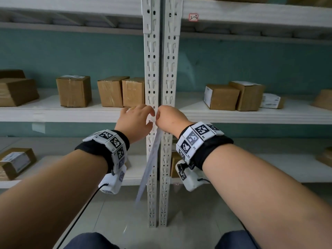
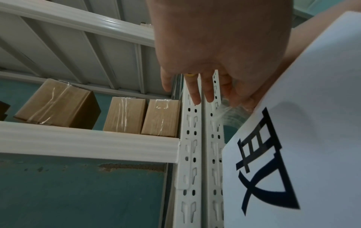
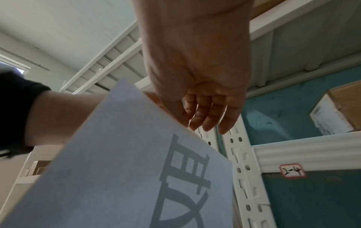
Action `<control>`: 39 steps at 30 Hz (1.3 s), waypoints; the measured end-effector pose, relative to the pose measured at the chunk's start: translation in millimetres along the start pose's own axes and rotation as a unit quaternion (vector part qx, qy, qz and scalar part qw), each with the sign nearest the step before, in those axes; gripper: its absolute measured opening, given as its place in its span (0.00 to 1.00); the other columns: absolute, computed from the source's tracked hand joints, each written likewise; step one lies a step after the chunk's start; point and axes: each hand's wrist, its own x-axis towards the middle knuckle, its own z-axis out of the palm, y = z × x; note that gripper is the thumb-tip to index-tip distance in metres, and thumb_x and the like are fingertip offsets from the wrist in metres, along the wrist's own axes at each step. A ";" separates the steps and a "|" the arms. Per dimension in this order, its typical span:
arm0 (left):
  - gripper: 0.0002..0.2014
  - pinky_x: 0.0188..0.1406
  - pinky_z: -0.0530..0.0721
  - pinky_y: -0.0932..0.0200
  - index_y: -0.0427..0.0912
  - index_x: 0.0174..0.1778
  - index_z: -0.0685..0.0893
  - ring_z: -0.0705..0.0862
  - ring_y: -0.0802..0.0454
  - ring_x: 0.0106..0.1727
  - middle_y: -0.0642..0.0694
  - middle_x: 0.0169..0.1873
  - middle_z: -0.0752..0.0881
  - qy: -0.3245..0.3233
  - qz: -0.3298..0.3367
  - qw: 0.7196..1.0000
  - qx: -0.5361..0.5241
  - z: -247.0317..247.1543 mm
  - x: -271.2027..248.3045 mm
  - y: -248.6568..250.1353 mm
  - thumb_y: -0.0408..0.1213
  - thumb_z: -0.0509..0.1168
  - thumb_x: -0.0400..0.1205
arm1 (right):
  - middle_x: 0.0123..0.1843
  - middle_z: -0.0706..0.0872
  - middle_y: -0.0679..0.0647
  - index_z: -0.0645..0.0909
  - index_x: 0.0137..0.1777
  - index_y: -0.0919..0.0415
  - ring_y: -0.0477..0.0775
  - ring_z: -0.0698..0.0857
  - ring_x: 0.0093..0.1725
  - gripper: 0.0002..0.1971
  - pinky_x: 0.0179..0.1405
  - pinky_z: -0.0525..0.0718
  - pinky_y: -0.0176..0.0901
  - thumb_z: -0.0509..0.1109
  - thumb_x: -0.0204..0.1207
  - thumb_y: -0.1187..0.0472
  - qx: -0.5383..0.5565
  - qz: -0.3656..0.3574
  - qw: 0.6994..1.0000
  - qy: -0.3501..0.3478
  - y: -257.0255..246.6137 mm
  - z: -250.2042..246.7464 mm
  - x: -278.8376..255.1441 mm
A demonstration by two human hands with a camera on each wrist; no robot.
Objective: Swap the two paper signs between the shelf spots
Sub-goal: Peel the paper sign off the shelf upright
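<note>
The white paper sign (image 1: 150,162) with a large dark printed character hangs edge-on in the head view, a thin slanted strip in front of the two white perforated steel uprights (image 1: 151,72) where the shelving bays meet; its top edge is hidden between the two hands. Only this one sign shows.

On the far left of the middle white shelf board (image 1: 53,112) a stack of brown cardboard (image 1: 16,90) is cut off by the frame, followed by three brown cardboard boxes (image 1: 74,90) wrapped in clear tape. Below, another labelled box (image 1: 16,163) is partly cut off.

The left hand (image 1: 135,121) reaches the uprights with thumb and forefinger closed on a crumpled bit of clear tape (image 2: 232,110) at the sign's top edge; its other fingers (image 2: 195,91) extend along the post. The sheet hangs down from that grip, toward the person.

The right hand (image 1: 170,119) meets it at the same spot. Its fingers (image 3: 210,114) look loosely bent, thumb against the sheet's upper edge, but whether it truly pinches the paper I cannot tell.

Right of the posts sit three more boxes (image 1: 222,97), a fourth cut off at the edge, and two small red-bordered handwritten labels (image 1: 193,17), hard to read.
</note>
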 end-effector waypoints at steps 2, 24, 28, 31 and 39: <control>0.14 0.73 0.64 0.42 0.51 0.63 0.77 0.78 0.47 0.67 0.50 0.67 0.79 0.005 0.001 1.000 -0.010 -2.6 -4.8 7.0 0.43 0.61 0.81 | 0.55 0.85 0.56 0.79 0.60 0.61 0.59 0.84 0.51 0.12 0.42 0.77 0.44 0.61 0.78 0.65 -0.003 0.002 1.000 0.006 2.7 -3.6 -7.6; 0.19 0.67 0.74 0.44 0.49 0.66 0.79 0.82 0.47 0.63 0.50 0.64 0.83 0.082 0.018 0.995 -0.052 -25.8 -29.4 27.1 0.31 0.56 0.81 | 0.50 0.84 0.54 0.80 0.55 0.60 0.57 0.83 0.47 0.09 0.40 0.78 0.44 0.62 0.78 0.65 0.036 -0.004 0.997 0.074 2.3 -20.7 -37.3; 0.24 0.62 0.77 0.43 0.48 0.67 0.77 0.83 0.45 0.60 0.49 0.61 0.84 0.078 0.016 0.995 -0.067 -19.7 -29.7 29.6 0.25 0.52 0.78 | 0.46 0.81 0.54 0.80 0.55 0.61 0.57 0.81 0.46 0.09 0.40 0.77 0.44 0.61 0.78 0.66 0.038 -0.011 0.996 0.085 5.2 -24.4 -39.8; 0.26 0.60 0.78 0.42 0.47 0.69 0.74 0.84 0.45 0.57 0.49 0.60 0.84 0.077 0.020 0.994 -0.081 -14.8 -31.5 32.8 0.24 0.52 0.76 | 0.48 0.81 0.54 0.80 0.55 0.61 0.56 0.79 0.47 0.10 0.41 0.76 0.43 0.61 0.78 0.68 0.051 -0.010 0.995 0.086 8.8 -27.3 -40.2; 0.34 0.61 0.80 0.41 0.52 0.82 0.57 0.80 0.47 0.63 0.47 0.67 0.79 0.062 -0.038 0.984 -0.162 -9.9 -26.5 35.3 0.29 0.56 0.80 | 0.46 0.80 0.52 0.79 0.50 0.60 0.54 0.79 0.45 0.07 0.41 0.75 0.43 0.61 0.77 0.67 0.104 -0.018 0.992 0.072 14.2 -25.7 -43.3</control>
